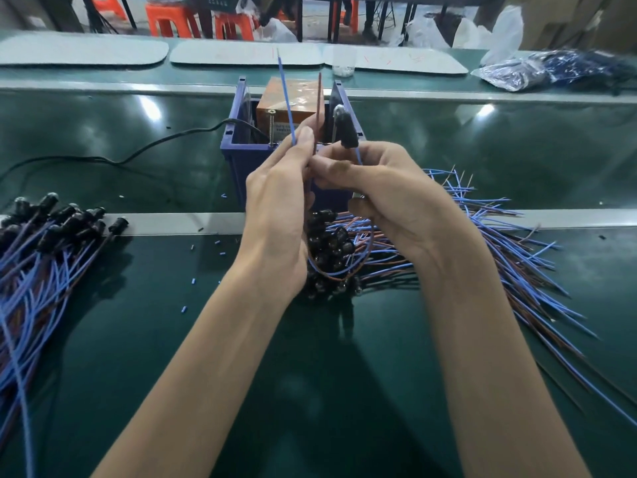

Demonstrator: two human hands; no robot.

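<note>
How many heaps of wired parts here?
2. Left heap at the frame's left edge; middle heap at centre, wires fanning right. Others may be hidden.

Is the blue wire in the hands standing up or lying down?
Standing up, leaning a little: the blue wire rises above the left hand that pinches it.

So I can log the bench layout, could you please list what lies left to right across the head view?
From the left: pile of wired black parts → left hand pinching an upright blue wire → right hand holding a black part → fanned pile of blue and brown wires.
</note>
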